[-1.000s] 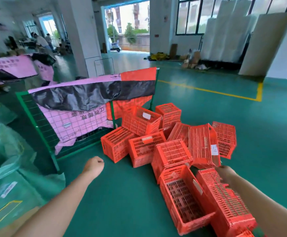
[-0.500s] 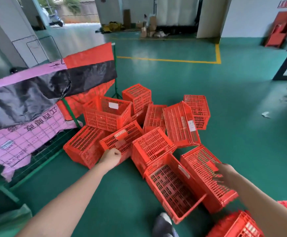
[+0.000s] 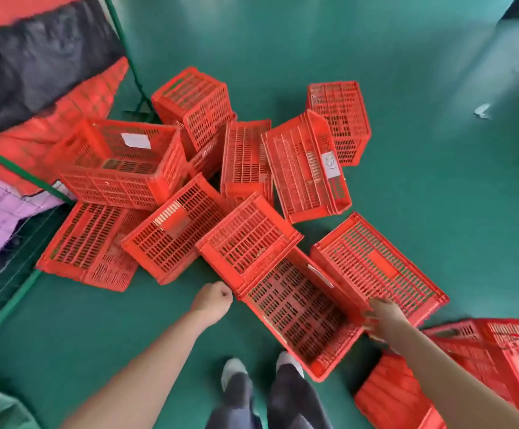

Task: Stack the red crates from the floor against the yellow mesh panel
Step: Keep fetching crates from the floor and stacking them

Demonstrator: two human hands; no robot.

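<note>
Red plastic, the nearest crate [image 3: 298, 308] lies mouth-up on the green floor [image 3: 437, 181] at the near edge of the pile of red crates [image 3: 301, 168]. Its long axis runs from far left to near right. The left hand [image 3: 213, 300] is a closed, empty fist just beside the crate's left corner. The right hand [image 3: 382, 317] reaches onto its right rim; blur hides whether the fingers grip.

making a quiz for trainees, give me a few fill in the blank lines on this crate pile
The left hand is curled into a ____, holding nothing.
The right hand touches the rim of a crate whose opening faces ____.
The crates lie on a ____ floor.
Missing words: fist, up, green.
</note>
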